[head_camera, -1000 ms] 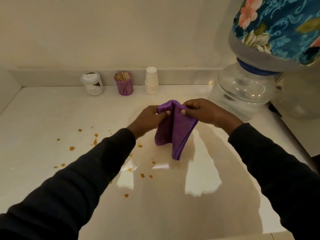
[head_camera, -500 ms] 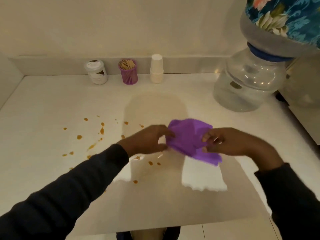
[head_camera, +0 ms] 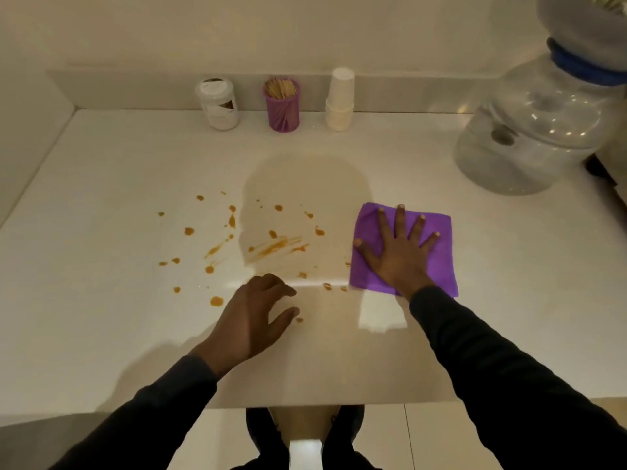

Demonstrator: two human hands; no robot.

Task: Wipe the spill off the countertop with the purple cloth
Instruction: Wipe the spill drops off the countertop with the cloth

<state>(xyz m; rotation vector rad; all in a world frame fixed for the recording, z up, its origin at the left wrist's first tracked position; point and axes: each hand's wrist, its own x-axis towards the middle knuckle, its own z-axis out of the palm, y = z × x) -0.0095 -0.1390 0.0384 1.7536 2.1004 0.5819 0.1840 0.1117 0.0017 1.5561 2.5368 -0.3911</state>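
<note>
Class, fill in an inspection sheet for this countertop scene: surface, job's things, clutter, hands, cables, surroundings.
Surface: pale countertop, glossy, with orange spill of drops and streaks left of centre.
Job's things: purple cloth folded square, flat on the counter, right of most of the spill.
Clutter: white jar, purple toothpick holder, stacked paper cups along the back wall.
Hands: right hand pressed flat on the cloth, fingers spread; left hand empty, fingers curled, near the spill.
Cables: nothing seen.
Surroundings: clear water dispenser at right; plain wall behind.

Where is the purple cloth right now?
The purple cloth lies flat on the countertop, under the right hand, just right of the orange spill.
</note>
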